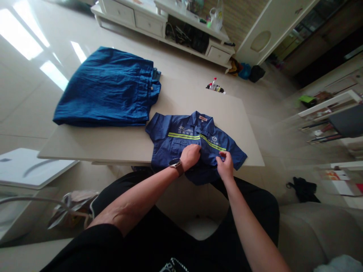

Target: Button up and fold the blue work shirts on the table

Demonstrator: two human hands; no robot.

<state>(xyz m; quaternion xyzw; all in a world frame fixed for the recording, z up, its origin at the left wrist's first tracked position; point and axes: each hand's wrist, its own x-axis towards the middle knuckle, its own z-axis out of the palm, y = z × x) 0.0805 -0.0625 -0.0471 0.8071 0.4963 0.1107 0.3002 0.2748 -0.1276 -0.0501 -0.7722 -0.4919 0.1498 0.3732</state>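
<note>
A navy short-sleeved work shirt [167, 147] with yellow-green reflective stripes lies front up on the table, collar pointing away from me. Its lower part hangs over the near table edge toward my lap. My left hand [191, 155], with a watch on the wrist, is closed on the shirt's front near the middle opening. Just to the right, my right hand [225, 164] is over the shirt's other chest side, thumb and fingers curled toward each other with a gap between them. Whether cloth is between those fingers I cannot make out.
Folded blue cloth [107, 90] is piled on the left of the pale table [229, 109]. Small items with red caps [214, 84] show at the table's far edge. A white cabinet [147, 24] stands beyond, and a grey sofa [300, 230] is at my right.
</note>
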